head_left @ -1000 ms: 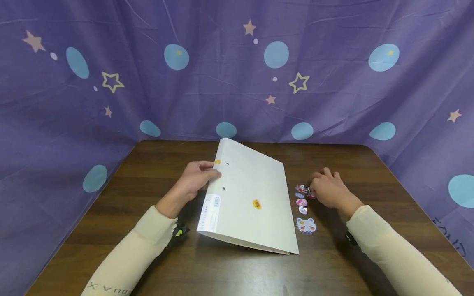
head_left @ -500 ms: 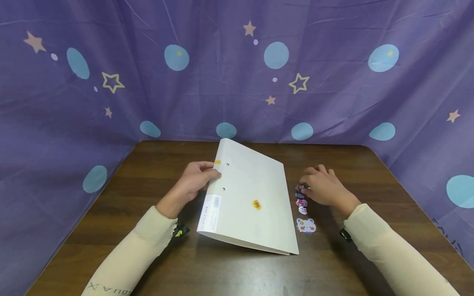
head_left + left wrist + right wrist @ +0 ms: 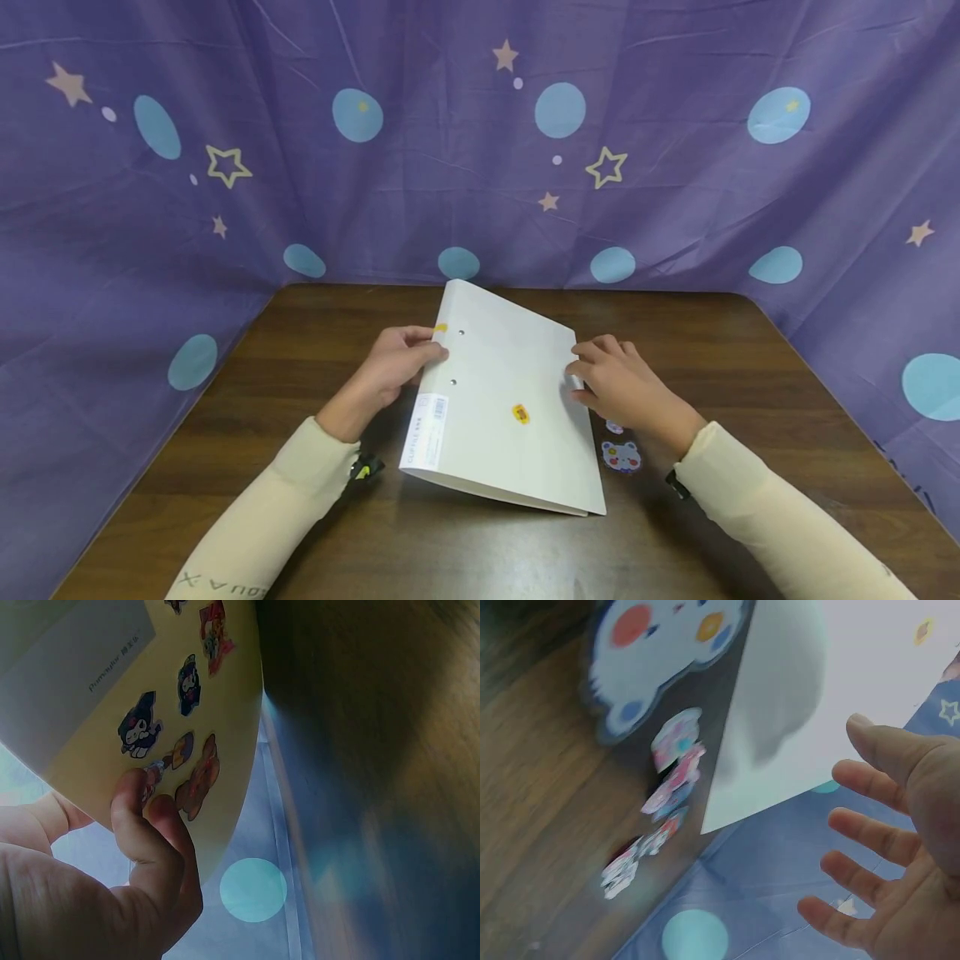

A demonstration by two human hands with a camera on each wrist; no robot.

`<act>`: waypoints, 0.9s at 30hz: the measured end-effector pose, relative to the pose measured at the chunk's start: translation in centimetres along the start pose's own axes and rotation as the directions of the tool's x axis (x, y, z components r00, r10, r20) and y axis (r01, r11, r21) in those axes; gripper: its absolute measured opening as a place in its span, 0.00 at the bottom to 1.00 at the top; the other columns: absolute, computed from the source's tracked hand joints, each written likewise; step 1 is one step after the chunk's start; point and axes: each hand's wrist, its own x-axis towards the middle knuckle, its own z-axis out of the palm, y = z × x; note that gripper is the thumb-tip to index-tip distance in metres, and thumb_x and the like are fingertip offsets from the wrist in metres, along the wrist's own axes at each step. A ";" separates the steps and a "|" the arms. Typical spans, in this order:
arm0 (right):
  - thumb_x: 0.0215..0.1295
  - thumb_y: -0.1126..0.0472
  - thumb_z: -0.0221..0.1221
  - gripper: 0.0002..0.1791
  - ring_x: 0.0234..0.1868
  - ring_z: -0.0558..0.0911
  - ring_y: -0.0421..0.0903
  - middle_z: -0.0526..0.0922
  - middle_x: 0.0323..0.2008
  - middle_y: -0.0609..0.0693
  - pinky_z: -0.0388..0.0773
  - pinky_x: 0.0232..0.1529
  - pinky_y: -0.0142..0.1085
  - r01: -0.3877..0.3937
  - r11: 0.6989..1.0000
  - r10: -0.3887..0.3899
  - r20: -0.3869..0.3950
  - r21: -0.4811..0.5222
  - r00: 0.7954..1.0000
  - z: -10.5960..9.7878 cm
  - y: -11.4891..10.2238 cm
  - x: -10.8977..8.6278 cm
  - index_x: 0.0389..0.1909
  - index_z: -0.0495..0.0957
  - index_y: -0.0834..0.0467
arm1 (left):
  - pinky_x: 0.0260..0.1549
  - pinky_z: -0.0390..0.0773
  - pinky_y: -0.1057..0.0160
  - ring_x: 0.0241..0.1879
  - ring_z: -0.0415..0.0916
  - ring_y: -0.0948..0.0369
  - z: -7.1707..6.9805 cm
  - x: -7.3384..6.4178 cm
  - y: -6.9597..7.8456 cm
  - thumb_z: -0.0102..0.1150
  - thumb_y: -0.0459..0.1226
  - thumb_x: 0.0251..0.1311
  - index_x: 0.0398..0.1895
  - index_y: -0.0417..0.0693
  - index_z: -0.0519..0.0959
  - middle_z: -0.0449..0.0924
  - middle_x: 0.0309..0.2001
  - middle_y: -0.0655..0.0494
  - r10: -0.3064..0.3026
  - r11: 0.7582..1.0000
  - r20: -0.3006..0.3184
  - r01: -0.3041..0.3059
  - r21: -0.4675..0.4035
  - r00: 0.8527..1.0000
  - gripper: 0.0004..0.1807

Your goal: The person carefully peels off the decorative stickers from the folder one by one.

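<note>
A white clip file folder (image 3: 495, 358) stands tilted on the table, its spine side raised. My left hand (image 3: 393, 371) grips that spine, thumb on the front cover and fingers behind. Several cartoon stickers (image 3: 139, 731) cover the folder's other side in the left wrist view, some partly under the fingertips. One small yellow sticker (image 3: 521, 414) is on the front cover. Beside the folder's right edge is my right hand (image 3: 626, 387); the right wrist view shows its fingers spread, with nothing held. Contact with the folder cannot be told.
A large bear-face sticker (image 3: 621, 457) lies on the wooden table (image 3: 300, 517), right of the folder. Several small stickers (image 3: 673, 776) lie in a line near it, mostly hidden by my right hand in the head view. A purple curtain (image 3: 480, 167) hangs behind.
My right hand has moved left from the small loose stickers to the folder's right edge. The left hand and folder have stayed in place.
</note>
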 end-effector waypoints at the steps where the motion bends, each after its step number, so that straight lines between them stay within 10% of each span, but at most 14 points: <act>1: 0.62 0.54 0.73 0.16 0.60 0.73 0.62 0.80 0.59 0.58 0.73 0.51 0.59 0.010 1.000 -0.010 -0.007 -0.006 1.000 -0.1 -0.3 0.1 0.48 0.86 0.55 | 0.33 0.88 0.57 0.36 0.85 0.53 0.0 0.0 0.0 0.63 0.30 0.60 0.64 0.31 0.74 0.80 0.52 0.35 0.001 1.000 0.000 -0.001 -0.002 1.000 0.27; 27: 0.65 0.48 0.70 0.19 0.60 0.75 0.56 0.78 0.60 0.52 0.76 0.58 0.52 0.353 0.928 -0.366 -0.115 -0.119 0.924 0.1 -4.4 1.2 0.52 0.84 0.52 | 0.34 0.88 0.57 0.37 0.85 0.54 -0.2 -0.1 0.1 0.63 0.30 0.60 0.65 0.29 0.73 0.79 0.53 0.35 0.012 1.000 0.015 -0.011 -0.015 1.000 0.28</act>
